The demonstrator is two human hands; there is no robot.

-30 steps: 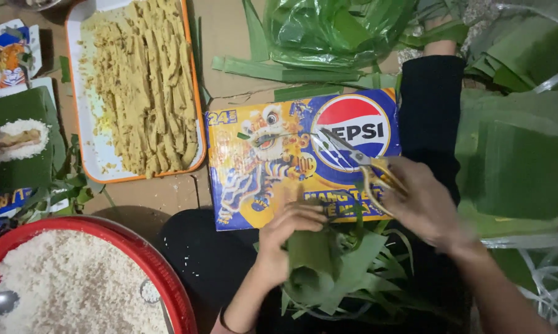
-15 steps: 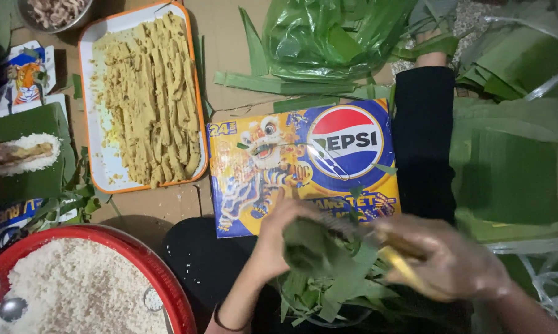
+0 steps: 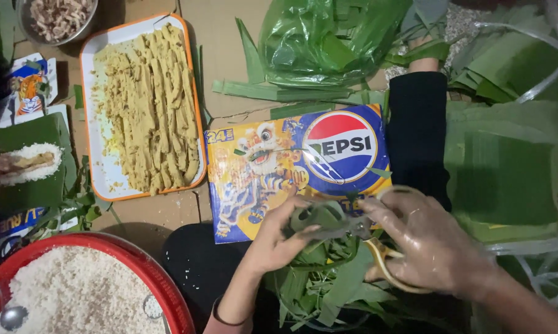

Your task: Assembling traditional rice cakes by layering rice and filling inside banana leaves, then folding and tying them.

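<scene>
The left hand (image 3: 279, 238) pinches a folded green leaf piece (image 3: 325, 218) over a heap of leaf trimmings (image 3: 328, 284). The right hand (image 3: 430, 244) curls around yellow-handled scissors (image 3: 384, 260), touching the leaf. Just beyond lies a flat rectangular carton (image 3: 260, 173), yellow and blue with a round red-white-blue emblem.

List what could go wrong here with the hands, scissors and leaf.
1. The left hand pinches the folded leaf piece right beside the scissors in the right hand; fingertips could get nipped.
2. The right hand looks wet, so the yellow handles might slip.
3. Trimmings pile under both hands and could hide the blades, which are not clearly visible.
</scene>
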